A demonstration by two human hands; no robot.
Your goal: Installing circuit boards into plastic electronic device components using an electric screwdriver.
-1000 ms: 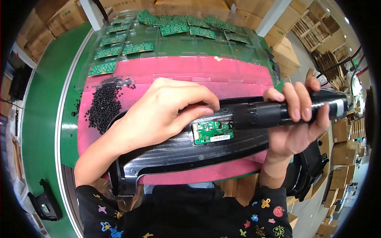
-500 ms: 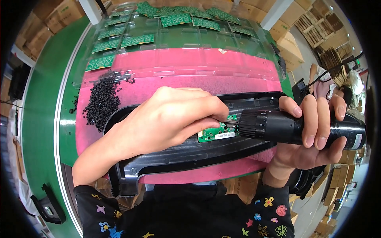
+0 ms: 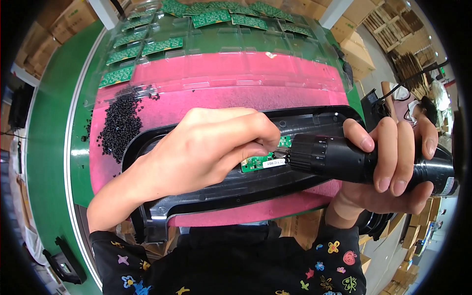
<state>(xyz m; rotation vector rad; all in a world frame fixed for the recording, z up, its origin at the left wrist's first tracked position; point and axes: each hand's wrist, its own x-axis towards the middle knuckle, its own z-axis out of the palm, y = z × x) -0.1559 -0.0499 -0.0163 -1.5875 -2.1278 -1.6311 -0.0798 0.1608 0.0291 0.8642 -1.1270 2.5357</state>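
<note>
Vs. half a sec ago, the driver [image 3: 364, 162] is seen lower and nearer the board [image 3: 263, 160], its tip now right at the left hand's fingertips. The driver is gripped by the right hand [image 3: 393, 162], fingers wrapped shut round the barrel. The left hand [image 3: 206, 147] is pinched at the board's upper edge, on the black housing [image 3: 236, 189] over the pink mat [image 3: 221, 83].

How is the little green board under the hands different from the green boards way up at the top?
The small green board lies alone inside the black plastic housing; the far boards sit in rows in a clear tray. The near one is half hidden by the left hand, with the black power screwdriver in the right hand pointing at it; nothing touches the far ones. Both kinds are green circuit boards.
</note>
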